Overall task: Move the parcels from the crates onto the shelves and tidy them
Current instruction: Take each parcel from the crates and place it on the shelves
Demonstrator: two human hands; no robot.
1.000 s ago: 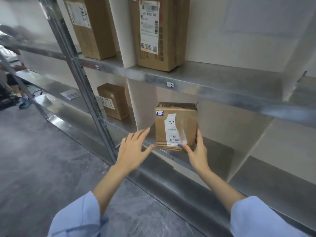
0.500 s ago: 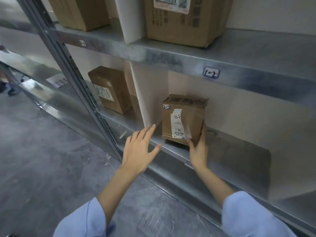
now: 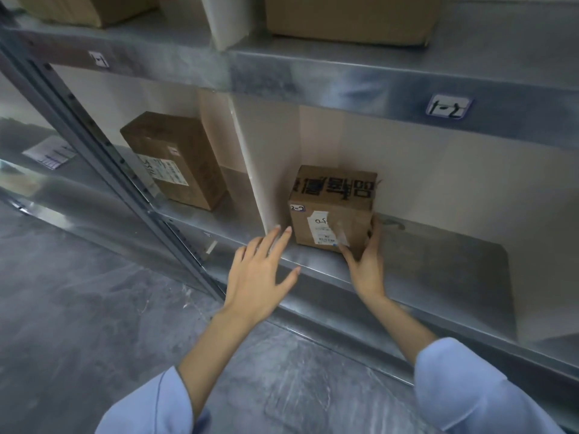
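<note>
Over the last second the parcel (image 3: 330,214) has gone from being held at the lip of the lower shelf (image 3: 438,277) to standing on it, further in and close beside the white divider (image 3: 272,170). By the look of it, this parcel is delivered and only the squaring-up remains.

The right hand (image 3: 366,261) is still clamped on the parcel's lower right corner, with the thumb (image 3: 346,253) across the front face and the fingers wrapped round the right side. The parcel sits directly ahead of that hand and a little to its left. The left hand (image 3: 257,277) is apart from everything, its fingers spread and straight and holding nothing. Its fingertips are just short of the parcel's lower left corner, near the foot of the divider. No contact shows.

The parcel stands upright. Its labelled face (image 3: 326,228) points out toward the person and its printed face is up. The front looks about as wide as it is tall, so no long axis is clear. How far it runs back from the hands cannot be judged.

Another parcel (image 3: 175,161) stands in the bay beyond the left hand, past the divider.
</note>
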